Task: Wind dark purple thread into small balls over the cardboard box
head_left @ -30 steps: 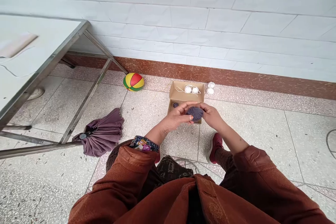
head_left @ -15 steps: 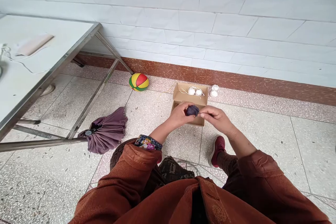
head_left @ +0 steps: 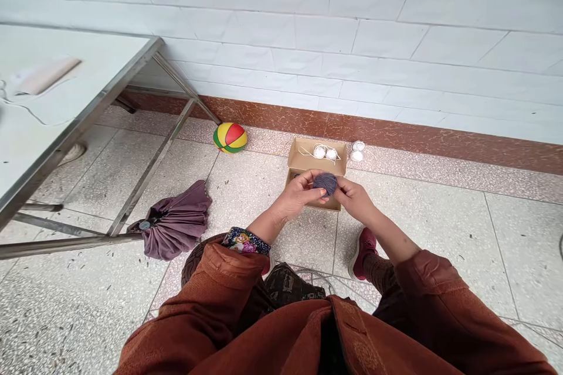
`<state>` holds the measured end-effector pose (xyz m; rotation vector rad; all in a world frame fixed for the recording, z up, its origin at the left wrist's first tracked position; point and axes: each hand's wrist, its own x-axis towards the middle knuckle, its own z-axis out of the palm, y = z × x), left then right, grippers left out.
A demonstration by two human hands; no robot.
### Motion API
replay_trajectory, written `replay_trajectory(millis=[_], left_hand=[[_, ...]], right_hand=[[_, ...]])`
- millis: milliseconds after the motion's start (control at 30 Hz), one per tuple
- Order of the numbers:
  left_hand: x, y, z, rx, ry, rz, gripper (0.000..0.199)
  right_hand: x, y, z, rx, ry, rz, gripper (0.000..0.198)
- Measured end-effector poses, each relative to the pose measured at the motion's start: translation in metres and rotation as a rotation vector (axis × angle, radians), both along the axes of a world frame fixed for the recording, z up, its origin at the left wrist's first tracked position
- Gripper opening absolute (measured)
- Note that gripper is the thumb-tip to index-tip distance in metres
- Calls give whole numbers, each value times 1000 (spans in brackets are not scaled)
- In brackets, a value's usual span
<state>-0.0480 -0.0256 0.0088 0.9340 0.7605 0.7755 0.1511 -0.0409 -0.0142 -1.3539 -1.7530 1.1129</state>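
Note:
A dark purple-grey ball of yarn is held between my two hands above an open cardboard box. My left hand grips it from the left, with the thumb across its near side. From the right, my right hand has its fingers closed at the ball's edge; whether a loose strand is pinched there cannot be made out. Two white yarn balls with loose strands rest in the box's raised lid. My hands hide much of the box's lower part.
Two more white balls sit on the floor right of the box. A multicoloured ball lies near the table's metal leg. A folded purple umbrella is on the floor at left, and the white-topped table stands beyond it.
My right hand has closed in from the right, from pulling at the yarn's edge to touching the ball. The ball is turned, showing more of its wound side.

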Motion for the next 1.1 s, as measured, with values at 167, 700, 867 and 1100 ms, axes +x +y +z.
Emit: replay_trajectory(millis=[167,700,867,1100], left_hand=[[0,7,-8,65,167,158,48],[1,-6,4,217,58,-299,88],[-1,-5,7,72,-80,-111,62],[-6,6,-4,101,219,135,41]], right_hand=[[-8,-10,9,89,-52,184,22],[22,6,18,111,104,-6,26],[4,2,0,44,117,41,26],[0,-7,12,180,-29,195,24]])
